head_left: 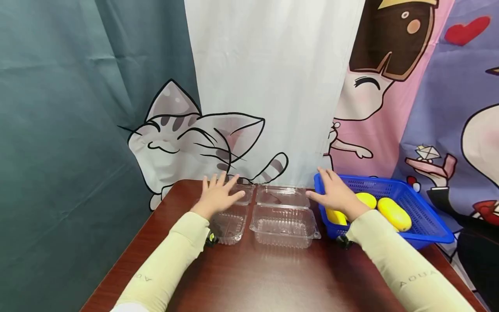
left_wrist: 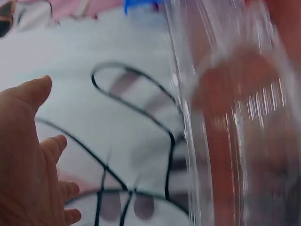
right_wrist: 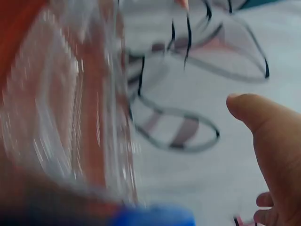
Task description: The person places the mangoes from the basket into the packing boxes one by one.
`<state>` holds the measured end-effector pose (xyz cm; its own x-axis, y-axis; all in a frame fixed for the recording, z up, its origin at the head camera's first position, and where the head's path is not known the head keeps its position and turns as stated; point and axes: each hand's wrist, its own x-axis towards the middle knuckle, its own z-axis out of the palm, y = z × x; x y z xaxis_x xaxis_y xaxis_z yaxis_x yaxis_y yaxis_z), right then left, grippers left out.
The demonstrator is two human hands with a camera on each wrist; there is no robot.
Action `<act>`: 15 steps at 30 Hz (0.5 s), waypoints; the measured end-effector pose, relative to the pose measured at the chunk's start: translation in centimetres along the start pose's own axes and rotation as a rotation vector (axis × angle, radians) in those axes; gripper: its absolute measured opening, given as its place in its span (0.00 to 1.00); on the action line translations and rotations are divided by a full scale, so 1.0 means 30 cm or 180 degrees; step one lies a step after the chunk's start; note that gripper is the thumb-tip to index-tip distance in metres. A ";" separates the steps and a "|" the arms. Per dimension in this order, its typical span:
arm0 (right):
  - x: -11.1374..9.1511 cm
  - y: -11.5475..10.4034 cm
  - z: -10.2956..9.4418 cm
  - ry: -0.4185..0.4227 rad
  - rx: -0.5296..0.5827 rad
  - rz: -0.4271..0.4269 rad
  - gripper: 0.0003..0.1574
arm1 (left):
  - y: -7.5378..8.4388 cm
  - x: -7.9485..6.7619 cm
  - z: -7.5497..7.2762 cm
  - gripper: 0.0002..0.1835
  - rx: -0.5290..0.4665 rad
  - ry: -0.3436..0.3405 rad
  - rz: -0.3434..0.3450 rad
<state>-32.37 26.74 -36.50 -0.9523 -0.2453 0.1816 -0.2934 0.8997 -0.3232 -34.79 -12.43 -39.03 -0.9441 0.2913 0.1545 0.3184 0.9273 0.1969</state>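
Observation:
Two clear plastic clamshell boxes stand side by side with their lids folded back: a left box and a right box. Above the left one, my left hand is spread with fingers apart and holds nothing. My right hand reaches over the near left side of a blue plastic basket, fingers extended and thumb pointing left. Yellow oblong fruits, one of them in plain sight, lie in the basket, partly hidden by my right hand and sleeve. Both wrist views show empty hands beside clear plastic.
The boxes and basket stand on a glossy reddish-brown table. Behind it hangs a printed cloth with a cartoon cat, and a grey-green curtain hangs at the left. The basket sits near the table's right edge.

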 end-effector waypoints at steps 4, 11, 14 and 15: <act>-0.020 -0.091 0.075 0.0259 0.0228 -0.0117 0.64 | 0.106 -0.035 0.036 0.39 -0.0060 0.0144 0.0215; -0.079 -0.173 0.265 0.0414 0.0426 -0.0533 0.56 | 0.231 -0.078 0.155 0.36 -0.0221 0.0124 0.0460; -0.100 -0.183 0.329 0.0401 0.0397 -0.0532 0.53 | 0.237 -0.085 0.209 0.34 -0.0320 0.0117 0.0430; -0.105 -0.183 0.348 0.0397 0.0360 -0.0497 0.52 | 0.235 -0.088 0.226 0.34 -0.0366 0.0096 0.0390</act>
<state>-28.64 18.81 -44.99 -0.8789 -0.3255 0.3486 -0.4506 0.8064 -0.3830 -30.64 -5.07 -44.60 -0.8951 0.3919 0.2129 0.4404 0.8517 0.2841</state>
